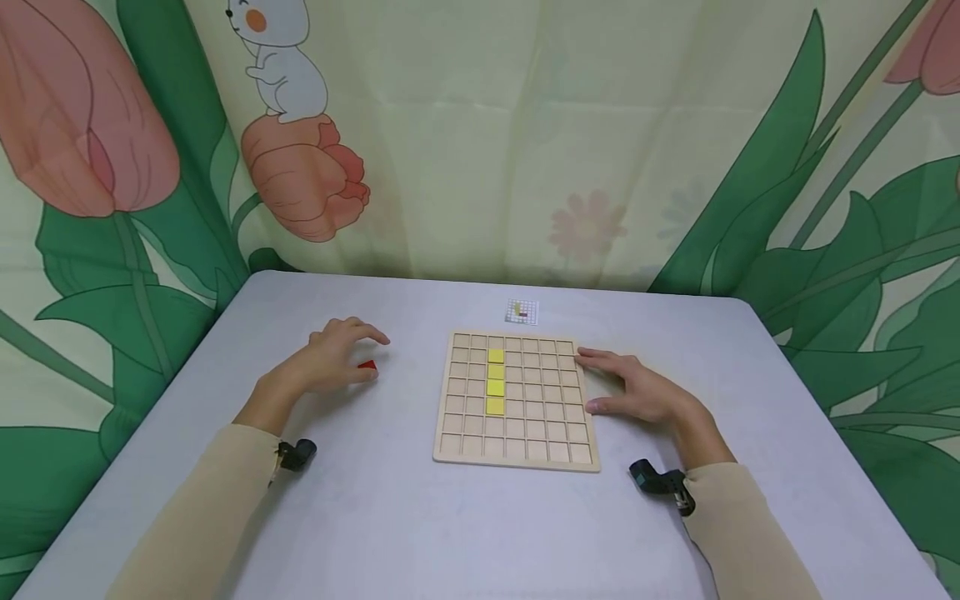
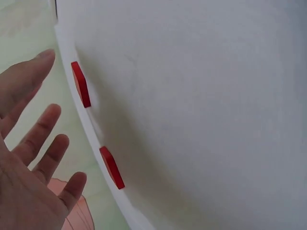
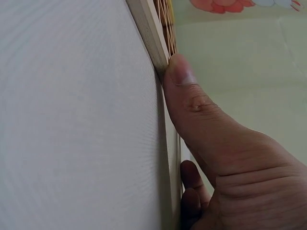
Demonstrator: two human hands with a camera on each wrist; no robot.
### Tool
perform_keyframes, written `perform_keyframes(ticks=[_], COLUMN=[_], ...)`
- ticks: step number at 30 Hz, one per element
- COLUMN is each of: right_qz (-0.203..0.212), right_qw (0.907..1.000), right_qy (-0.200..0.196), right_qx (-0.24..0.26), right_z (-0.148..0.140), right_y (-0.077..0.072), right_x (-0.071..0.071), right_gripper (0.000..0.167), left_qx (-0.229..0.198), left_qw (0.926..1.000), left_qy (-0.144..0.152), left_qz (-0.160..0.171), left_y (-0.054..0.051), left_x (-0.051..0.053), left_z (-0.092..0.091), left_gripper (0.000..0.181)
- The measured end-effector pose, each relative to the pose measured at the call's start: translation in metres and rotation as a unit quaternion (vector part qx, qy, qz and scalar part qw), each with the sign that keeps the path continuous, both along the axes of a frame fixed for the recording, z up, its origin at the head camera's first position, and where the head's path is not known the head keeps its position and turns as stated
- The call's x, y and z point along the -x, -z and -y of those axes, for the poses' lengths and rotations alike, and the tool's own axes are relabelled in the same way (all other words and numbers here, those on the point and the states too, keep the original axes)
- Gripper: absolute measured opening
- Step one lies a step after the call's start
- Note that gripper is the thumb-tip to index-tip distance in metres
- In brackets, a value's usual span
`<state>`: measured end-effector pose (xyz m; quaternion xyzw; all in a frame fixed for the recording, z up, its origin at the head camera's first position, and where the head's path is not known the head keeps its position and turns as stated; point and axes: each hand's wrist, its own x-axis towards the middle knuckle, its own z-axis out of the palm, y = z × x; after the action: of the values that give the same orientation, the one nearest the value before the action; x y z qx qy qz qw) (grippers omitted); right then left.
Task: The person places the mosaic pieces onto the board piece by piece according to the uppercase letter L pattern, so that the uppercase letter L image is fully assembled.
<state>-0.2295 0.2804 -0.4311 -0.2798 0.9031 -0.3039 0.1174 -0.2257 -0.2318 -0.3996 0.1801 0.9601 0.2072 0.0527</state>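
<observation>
On the white counter (image 1: 375,517), the left hand (image 1: 326,362) — fingers loose and parted — hovers toward the left edge, near two red pieces (image 2: 112,167). The right hand (image 1: 645,392), fingers extended, touches the right edge of a wooden board (image 1: 536,433) whose grid holds four yellow squares (image 1: 496,387) — one column. A small card (image 1: 522,312) lies near the counter's far edge.

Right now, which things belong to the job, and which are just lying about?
For the job:
wooden board the right hand touches
yellow squares
red pieces near the left hand
small patterned card, probably

Just around:
flowered curtain
wrist cameras
</observation>
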Motion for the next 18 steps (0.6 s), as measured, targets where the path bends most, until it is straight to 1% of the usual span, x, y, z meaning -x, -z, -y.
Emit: perform_keyframes(ticks=[4, 8, 11, 13, 18], right_qz=[-0.001, 0.002, 0.004, 0.006, 0.002], right_qw=[1.0, 0.9999, 0.9999, 0.9999, 1.0], right_qy=[0.0, 0.004, 0.006, 0.006, 0.006], right_qx=[0.008, 0.01, 0.008, 0.008, 0.0], right_z=[0.0, 0.002, 0.003, 0.003, 0.0], right_y=[0.0, 0.0, 0.001, 0.001, 0.0], right_x=[0.0, 0.0, 0.0, 0.0, 0.001], right_gripper=[0.081, 0.081, 0.081, 0.081, 0.081], left_qx=[-0.015, -0.014, -0.012, -0.015, -0.028], left_qw=[0.9999, 0.9996, 0.9993, 0.9991, 0.9986], left_qy=[-0.004, -0.017, -0.027, -0.03, -0.036], left_qz=[0.006, 0.015, 0.024, 0.028, 0.027], left_y=[-0.004, -0.006, -0.006, -0.006, -0.006], left_x=[-0.002, -0.003, -0.004, -0.003, 0.0], left_z=[0.008, 0.019, 0.026, 0.03, 0.036], left_gripper=[0.046, 0.048, 0.049, 0.049, 0.049])
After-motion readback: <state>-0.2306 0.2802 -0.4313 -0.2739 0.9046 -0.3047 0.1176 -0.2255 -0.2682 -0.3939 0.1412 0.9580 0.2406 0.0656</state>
